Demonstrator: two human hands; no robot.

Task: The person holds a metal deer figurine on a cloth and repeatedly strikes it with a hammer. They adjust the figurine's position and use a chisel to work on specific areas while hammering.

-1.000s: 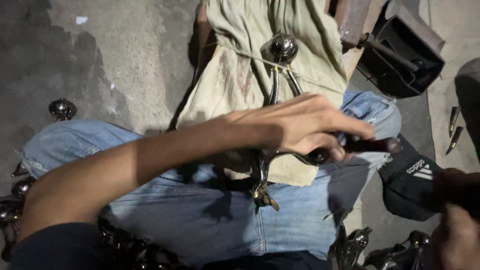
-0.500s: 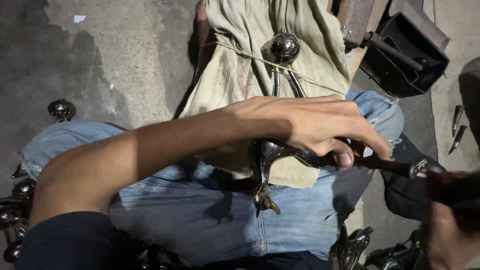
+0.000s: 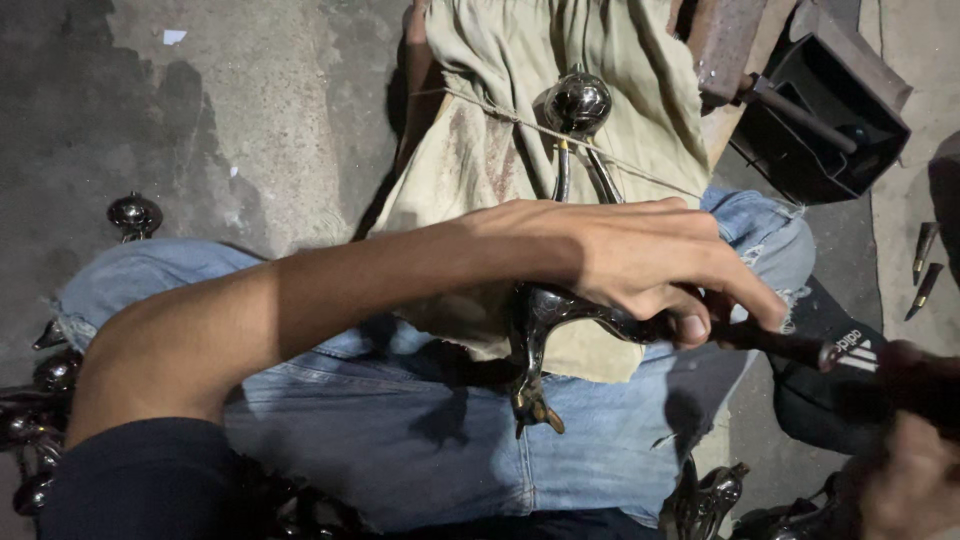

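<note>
Head view looks straight down on a person sitting on the concrete floor [image 3: 250, 110], legs in blue jeans [image 3: 400, 430] stretched across the frame. Their left hand [image 3: 640, 260] reaches over the lap and is clenched around a dark, glossy curved metal piece [image 3: 545, 310], fingers wrapped over its arm and thumb pressed underneath, seemingly to pin it steady against the thigh. That piece lies on the lap at the lower edge of a stained beige cloth [image 3: 520, 110], which is spread over the knee, probably as padding and to spare the jeans. Its thin stems run up over the cloth to a round shiny knob [image 3: 577, 102], crossed by a taut length of string [image 3: 500, 112]. The right hand [image 3: 915, 480] sits blurred at the lower right corner, gripping what looks like a dark tool handle [image 3: 790, 348] that points in toward the held piece. More dark ornamental metal parts [image 3: 135, 213] lie beside the legs on the left, and an open black metal box [image 3: 830, 110] stands at upper right.
</note>
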